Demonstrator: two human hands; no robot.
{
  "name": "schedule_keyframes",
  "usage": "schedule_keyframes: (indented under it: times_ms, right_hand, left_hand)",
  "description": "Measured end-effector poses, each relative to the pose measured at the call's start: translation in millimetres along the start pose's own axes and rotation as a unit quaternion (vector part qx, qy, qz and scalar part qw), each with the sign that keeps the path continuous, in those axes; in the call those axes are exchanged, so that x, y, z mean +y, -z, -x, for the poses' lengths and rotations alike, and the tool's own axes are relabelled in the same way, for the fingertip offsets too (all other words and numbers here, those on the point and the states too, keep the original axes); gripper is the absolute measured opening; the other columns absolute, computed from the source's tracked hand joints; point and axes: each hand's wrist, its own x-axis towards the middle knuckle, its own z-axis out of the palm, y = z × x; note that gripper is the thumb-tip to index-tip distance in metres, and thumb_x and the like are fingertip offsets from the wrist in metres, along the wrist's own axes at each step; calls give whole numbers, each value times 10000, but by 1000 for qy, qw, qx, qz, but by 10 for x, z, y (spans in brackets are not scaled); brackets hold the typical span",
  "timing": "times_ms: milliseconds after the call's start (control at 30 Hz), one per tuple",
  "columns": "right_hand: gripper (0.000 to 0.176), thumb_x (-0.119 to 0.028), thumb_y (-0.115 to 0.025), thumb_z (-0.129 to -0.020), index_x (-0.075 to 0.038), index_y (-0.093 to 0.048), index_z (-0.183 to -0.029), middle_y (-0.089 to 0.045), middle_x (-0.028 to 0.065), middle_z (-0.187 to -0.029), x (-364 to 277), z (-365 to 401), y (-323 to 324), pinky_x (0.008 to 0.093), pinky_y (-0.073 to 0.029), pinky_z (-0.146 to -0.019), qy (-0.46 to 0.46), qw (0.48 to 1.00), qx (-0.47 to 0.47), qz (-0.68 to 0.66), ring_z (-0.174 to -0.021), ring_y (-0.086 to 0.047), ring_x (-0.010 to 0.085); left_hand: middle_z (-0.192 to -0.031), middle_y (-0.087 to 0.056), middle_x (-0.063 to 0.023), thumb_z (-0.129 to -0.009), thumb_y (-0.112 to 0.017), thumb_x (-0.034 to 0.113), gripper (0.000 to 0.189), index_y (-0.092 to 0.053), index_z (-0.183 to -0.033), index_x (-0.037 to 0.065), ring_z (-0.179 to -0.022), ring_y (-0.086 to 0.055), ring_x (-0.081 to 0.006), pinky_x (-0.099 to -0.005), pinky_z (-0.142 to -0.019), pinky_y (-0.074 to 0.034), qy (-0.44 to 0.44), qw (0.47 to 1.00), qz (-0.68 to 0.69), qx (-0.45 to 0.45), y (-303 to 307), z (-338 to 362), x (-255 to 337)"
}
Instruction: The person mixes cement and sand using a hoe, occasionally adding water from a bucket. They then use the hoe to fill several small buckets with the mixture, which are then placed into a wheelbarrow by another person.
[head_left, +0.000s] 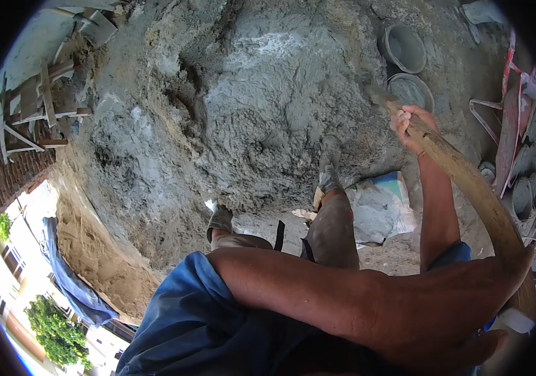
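Note:
A long curved wooden tool handle [462, 166] runs from the wet mortar down to the lower right. My right hand [415, 127] is closed around it near its far end. Across my body reaches my left arm, and my left hand [497, 285] wraps the same handle close to the camera. What tool the handle belongs to cannot be made out. Grey wet mortar [280, 100] spreads over the ground ahead, lumpy near my feet. My mud-covered boots [221, 219] stand at its near edge.
Two buckets [404, 49] stand at the upper right, one holding grey material. An opened cement bag [399, 200] lies by my right leg. At the right edge is a red-framed wheelbarrow-like object [509, 125]. Sand [86, 238] and stacked wood [42, 100] lie left.

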Motion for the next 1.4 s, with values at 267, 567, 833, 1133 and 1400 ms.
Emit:
schedule_keyframes:
  times_ms: [267, 567, 833, 1133, 1400]
  right_hand:
    - [116, -121, -522, -874, -16, -541, -829, -551, 81, -681, -1374, 94, -207, 314, -539, -623, 290, 917, 40, 270, -617, -566, 179]
    - [58, -30, -560, -809, -26, -502, -805, -517, 77, -667, -1197, -1657, 395, 377, -506, -564, 493, 802, 198, 272, -560, -535, 201]
    - [76, -24, -565, -799, -9, -491, -801, -515, 85, -688, 385, -1111, 196, 403, -501, -522, 505, 797, 194, 269, -548, -541, 211]
    - [72, -51, -578, -805, -35, -522, -763, -521, 66, -633, 2458, -2719, 221, 360, -485, -511, 229, 899, 210, 310, -514, -527, 197]
    - [104, -78, -540, -819, -65, -492, -727, -522, 60, -608, 3334, -2612, 684, 350, -481, -543, 6, 936, 125, 328, -555, -538, 211]
  left_hand:
    - [-1277, -430, -387, -941, -552, 367, 920, 37, -1449, -123, -970, -619, -404, -405, -816, -521, 223, 955, -109, -165, 986, 441, -504]
    - [-982, -648, -196, -734, -651, 144, 358, -525, -1057, 56, -993, -615, -377, -462, -839, -498, 516, 719, -464, 39, 2559, 1834, -3410]
    - [-1034, -609, -195, -751, -693, 139, 367, -505, -1056, 59, -1010, -596, -393, -472, -839, -482, 380, 815, -406, 163, 1709, 3352, -3063]
    - [-950, -604, -188, -774, -736, 225, 552, -503, -1207, -26, -917, -614, -298, -405, -807, -475, 520, 780, -205, 280, 1041, 4028, -296]
    - [-1269, -467, -340, -957, -517, 448, 893, -6, -1476, -68, -1213, -487, -400, -414, -1014, -391, 430, 877, -30, 214, 651, 3764, 764]
